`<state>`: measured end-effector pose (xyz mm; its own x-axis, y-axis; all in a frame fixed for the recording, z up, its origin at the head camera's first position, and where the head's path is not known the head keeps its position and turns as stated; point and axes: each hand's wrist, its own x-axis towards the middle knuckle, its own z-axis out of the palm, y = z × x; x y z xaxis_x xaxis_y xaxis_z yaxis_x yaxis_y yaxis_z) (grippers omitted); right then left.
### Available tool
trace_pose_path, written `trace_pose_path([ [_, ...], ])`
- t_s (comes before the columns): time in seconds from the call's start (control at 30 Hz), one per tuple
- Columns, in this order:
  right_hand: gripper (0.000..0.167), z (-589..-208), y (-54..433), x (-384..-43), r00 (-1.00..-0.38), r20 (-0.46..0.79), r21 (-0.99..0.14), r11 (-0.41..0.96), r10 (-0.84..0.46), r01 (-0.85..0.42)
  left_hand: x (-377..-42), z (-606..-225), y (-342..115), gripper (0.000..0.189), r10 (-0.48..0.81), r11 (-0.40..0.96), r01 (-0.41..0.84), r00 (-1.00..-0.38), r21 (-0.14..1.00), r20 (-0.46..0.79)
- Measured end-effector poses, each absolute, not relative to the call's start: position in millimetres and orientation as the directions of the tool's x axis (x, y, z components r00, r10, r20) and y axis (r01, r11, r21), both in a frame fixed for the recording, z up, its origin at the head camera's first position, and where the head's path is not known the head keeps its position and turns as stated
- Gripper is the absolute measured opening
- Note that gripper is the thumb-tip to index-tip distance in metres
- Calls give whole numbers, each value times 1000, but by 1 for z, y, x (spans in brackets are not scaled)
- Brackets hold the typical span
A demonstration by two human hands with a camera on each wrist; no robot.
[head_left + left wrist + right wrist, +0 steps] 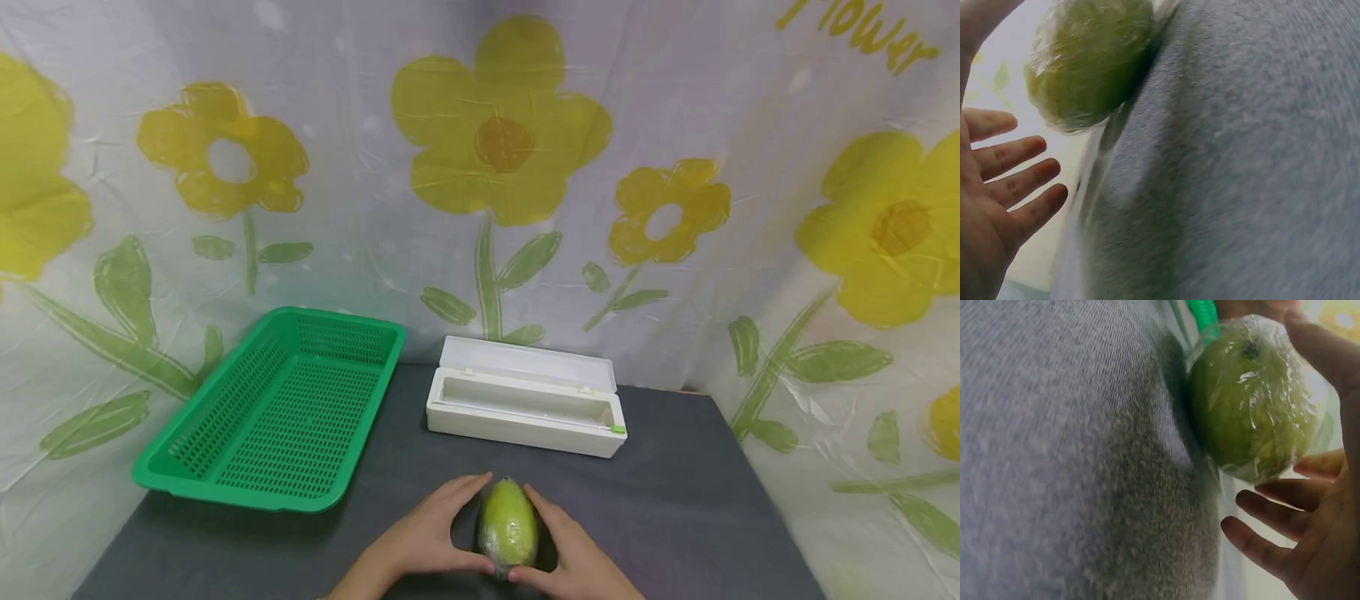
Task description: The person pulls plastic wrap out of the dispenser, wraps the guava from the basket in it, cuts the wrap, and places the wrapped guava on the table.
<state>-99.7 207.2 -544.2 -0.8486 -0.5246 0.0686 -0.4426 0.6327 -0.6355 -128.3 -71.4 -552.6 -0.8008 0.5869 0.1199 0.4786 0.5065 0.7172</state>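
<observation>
A yellow-green oval fruit (pixel 507 523), wrapped in clear plastic film, lies on the dark tabletop between the two hands. The film looks wrinkled and shiny, bunched most at the near end. On the fruit's left side is the left hand (pixel 426 537), its thumb reaching to the near end. The right hand (pixel 576 557) mirrors it on the other side, thumb at the near end too. In the left wrist view, the left fingers (pixel 1013 156) are straight and spread below the fruit. The right wrist view shows the right fingers (pixel 1266 519) extended and loosely spread beside the wrapped fruit.
A green slotted plastic basket (pixel 367 417) stands at the left. Behind the fruit sits a long white box (pixel 517 427) with its lid (pixel 528 362) raised and a small green piece (pixel 618 429) at its right end. A flower-printed curtain (pixel 360 167) hangs behind the table.
</observation>
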Motion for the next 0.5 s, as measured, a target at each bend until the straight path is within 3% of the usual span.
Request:
trace_pose_path([
  [0.2, 91, -540, 211, -99, -864, 105, -645, 627, -493, -436, -125, -537, -78, 81, 592, 528, 498, -797, 688, 123],
  [0.37, 59, -532, 213, -98, -884, 138, -669, 616, -446, -415, -125, -525, -82, 76, 595, 581, 520, -796, 626, 109],
  [0.5, 45, -524, 217, -97, -914, 52, -717, 622, -401, -314, -122, -513, -87, 70, 568, 673, 544, -814, 501, 120],
])
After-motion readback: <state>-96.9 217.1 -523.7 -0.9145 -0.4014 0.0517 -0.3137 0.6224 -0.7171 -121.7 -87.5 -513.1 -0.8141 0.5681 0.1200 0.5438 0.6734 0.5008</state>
